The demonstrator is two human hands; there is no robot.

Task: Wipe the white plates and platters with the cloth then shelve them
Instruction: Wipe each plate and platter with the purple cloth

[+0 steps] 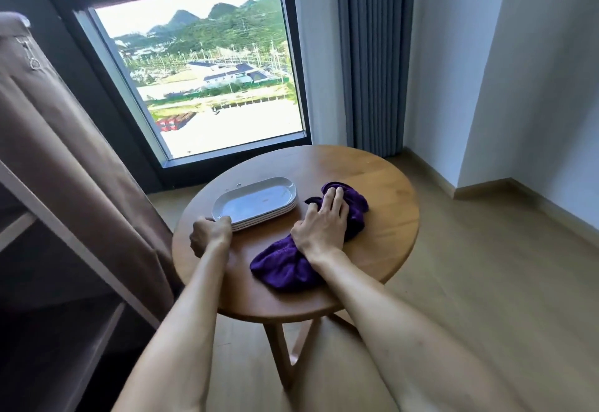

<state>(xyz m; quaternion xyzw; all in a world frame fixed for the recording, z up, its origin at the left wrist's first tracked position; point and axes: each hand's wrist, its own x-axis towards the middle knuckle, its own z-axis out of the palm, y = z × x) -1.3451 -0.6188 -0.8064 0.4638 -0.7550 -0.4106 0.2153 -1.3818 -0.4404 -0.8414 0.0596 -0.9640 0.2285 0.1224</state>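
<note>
- Head view: a stack of white platters (256,203) sits on a round wooden table (382,165), just ahead of the left hand (211,233).
- The left hand is curled round the near rim of the stack; its fingers grip the edge, though I cannot tell whether it takes one platter or several.
- The right hand (319,225) lies flat on a purple cloth (285,265), fingers straight and pressing it to the table; it grips nothing.
- The cloth runs under that palm, bunched beyond the fingertips and spread out back toward the wrist. It lies just right of the platters, apart from them.
- The platters look glazed and rigid, so likely slick, heavy as a stack and apt to chip; best lifted one at a time by a short end, thumb on top and fingers beneath.
- The cloth looks soft, light and limp; gathering a fold in the palm should give a good wiping pad.
- A fabric-covered shelf unit (64,184) stands left of the left hand, with dark shelves open below.
- No platter looks wiped or shelved yet, by my judgement.
</note>
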